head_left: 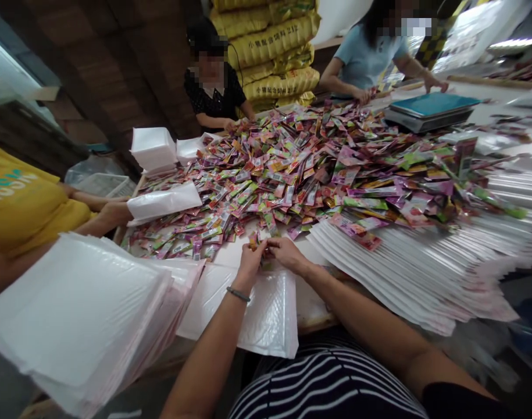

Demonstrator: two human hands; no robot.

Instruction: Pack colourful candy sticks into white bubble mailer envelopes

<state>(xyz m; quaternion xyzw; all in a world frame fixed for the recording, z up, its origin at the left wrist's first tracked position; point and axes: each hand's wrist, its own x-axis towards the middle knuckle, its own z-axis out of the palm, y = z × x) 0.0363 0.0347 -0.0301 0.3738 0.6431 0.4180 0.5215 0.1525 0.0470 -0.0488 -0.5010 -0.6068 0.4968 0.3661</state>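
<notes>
My left hand (251, 260) and my right hand (285, 251) meet at the near edge of a big heap of small colourful packets (300, 169). Both hands are closed in a pinch on a few small packets (262, 241) held between them. They hover just above a white bubble mailer (266, 314) lying flat in front of me. A thin bracelet circles my left wrist.
Stacks of white bubble mailers lie at the near left (78, 308) and fanned out at the right (422, 267). A person in yellow (25, 203) holds a mailer at the left. Two other people work at the far side, near a scale (431, 110) and yellow sacks (274, 46).
</notes>
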